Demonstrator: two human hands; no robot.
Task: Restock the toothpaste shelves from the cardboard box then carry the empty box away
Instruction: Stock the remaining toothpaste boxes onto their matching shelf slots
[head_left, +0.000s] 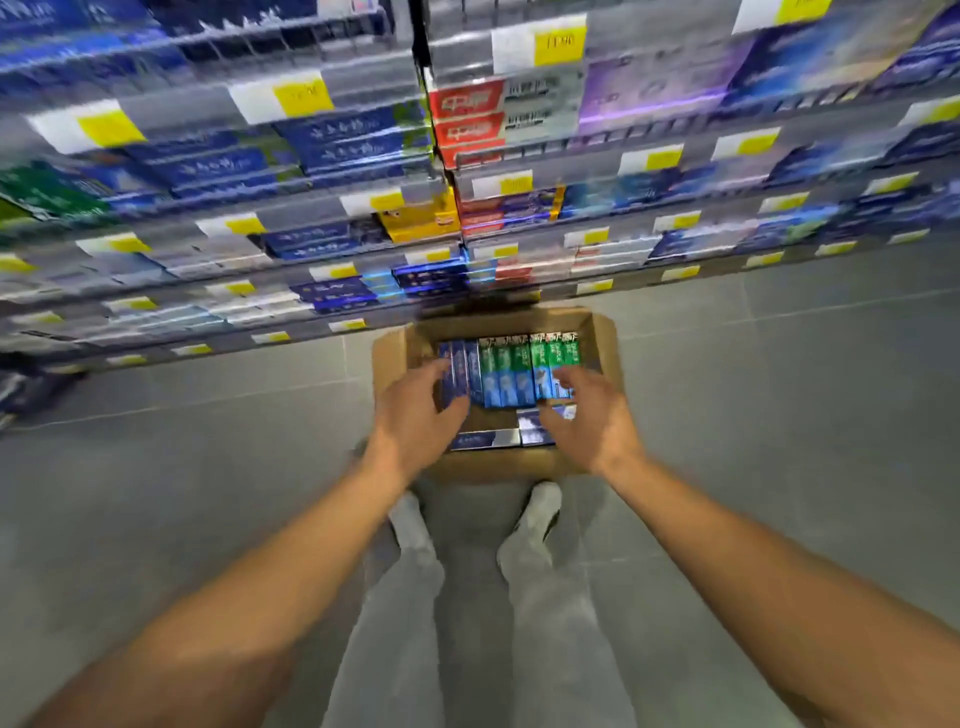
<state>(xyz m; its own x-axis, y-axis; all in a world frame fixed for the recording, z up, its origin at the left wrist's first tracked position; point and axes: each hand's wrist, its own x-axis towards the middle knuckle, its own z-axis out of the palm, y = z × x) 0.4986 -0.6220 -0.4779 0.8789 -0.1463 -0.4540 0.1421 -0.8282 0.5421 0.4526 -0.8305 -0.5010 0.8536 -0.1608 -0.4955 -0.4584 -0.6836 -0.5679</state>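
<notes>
Both arms reach down over the cardboard box (605, 338); left hand (415, 415) and right hand (589, 421) hover with fingers spread, gripping nothing, above the toothpaste cartons (506, 371).

Single head-worn wide-angle view, looking forward and steeply down from standing height. The lens faces the shelves (311, 171), which fill the upper half and bow with wide-angle distortion and motion blur. The grey tiled floor (156, 493) occupies the lower half. Both forearms enter from the bottom corners, close to the lens; the cardboard box (395, 353) on the floor sits near frame centre, farther off.
</notes>
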